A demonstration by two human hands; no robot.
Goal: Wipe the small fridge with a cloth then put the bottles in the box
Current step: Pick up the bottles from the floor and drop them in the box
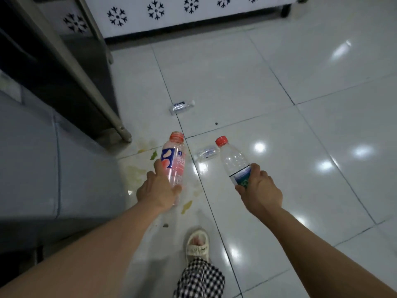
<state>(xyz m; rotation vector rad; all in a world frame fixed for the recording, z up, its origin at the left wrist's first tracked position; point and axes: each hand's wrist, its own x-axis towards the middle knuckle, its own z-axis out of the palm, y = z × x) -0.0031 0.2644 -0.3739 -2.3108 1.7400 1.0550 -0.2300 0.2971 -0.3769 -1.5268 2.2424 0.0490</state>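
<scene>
Gripping a pink bottle [174, 163] in left hand [158, 190], clear bottle [233, 161] in right hand [261, 190].

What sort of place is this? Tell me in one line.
Probably a shop or canteen back area: glossy white floor tiles, a metal-framed cabinet, and a white unit with snowflake cutouts, perhaps a freezer.

The left hand [158, 191] grips a pink bottle [174, 162] by its lower body, orange cap pointing away; the right hand [258, 188] grips a clear bottle [233, 161] with a red cap at its label; two small clear bottles [181, 106] [207, 152] lie on the white tiled floor [279, 87] beyond; a slippered foot [197, 244] stands below.
</scene>
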